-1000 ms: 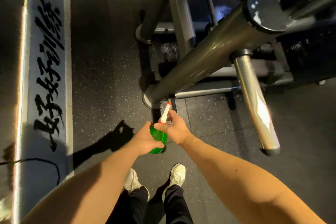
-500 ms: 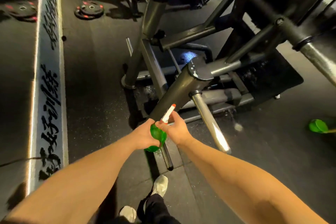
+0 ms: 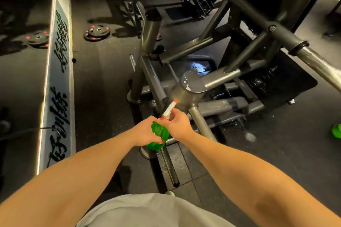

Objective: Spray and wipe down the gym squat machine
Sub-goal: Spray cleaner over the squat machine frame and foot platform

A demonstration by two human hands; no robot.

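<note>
A green spray bottle (image 3: 159, 135) with a white, red-tipped nozzle sits between both hands at mid frame. My left hand (image 3: 145, 131) grips the green body from the left. My right hand (image 3: 177, 125) grips the white spray head, whose nozzle points up and away at the squat machine (image 3: 191, 86). The machine is a frame of grey steel tubes. Its thick tube end cap just beyond the nozzle carries white droplets. A chrome weight peg (image 3: 201, 123) slants down beside my right hand.
A green object (image 3: 336, 131) lies on the dark rubber floor at the right edge. Weight plates (image 3: 96, 32) rest on the floor at the upper left. A white strip with black lettering (image 3: 58, 86) runs along the left. Another chrome bar (image 3: 321, 66) crosses the upper right.
The view has lifted from the floor and my shoes toward the machine, which now appears farther off. Both hands keep their hold on the bottle.
</note>
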